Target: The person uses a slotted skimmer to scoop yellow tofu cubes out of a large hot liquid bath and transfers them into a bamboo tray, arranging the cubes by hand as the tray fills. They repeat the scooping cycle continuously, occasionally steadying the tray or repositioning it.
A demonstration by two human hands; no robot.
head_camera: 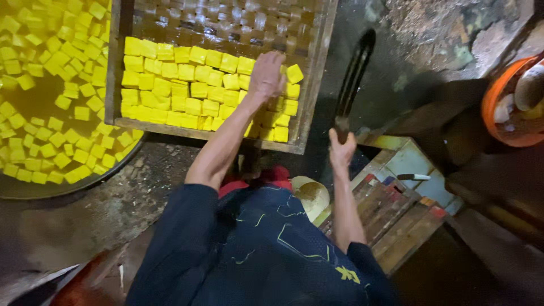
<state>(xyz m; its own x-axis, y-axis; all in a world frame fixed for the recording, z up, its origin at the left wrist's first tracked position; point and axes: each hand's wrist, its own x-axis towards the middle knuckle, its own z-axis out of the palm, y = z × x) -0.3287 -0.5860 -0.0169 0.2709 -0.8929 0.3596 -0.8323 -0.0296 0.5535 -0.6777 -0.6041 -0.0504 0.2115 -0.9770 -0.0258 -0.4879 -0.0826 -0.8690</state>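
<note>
two hands, left hand on yellow cubes, right hand gripping one knife

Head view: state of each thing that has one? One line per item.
Left hand: palm down on the yellow cubes, not gripping.
Right hand: closed round the handle of the long dark blade.
Long dark blade: held up, off the tray.
Woven tray: near part filled with rows, far part bare.
Yellow cubes: packed in tidy rows.
Round basin: holds yellowish liquid with loose cubes.
Orange bucket: partly in view, contents unclear.

Yellow cubes; brown woven tray
</note>
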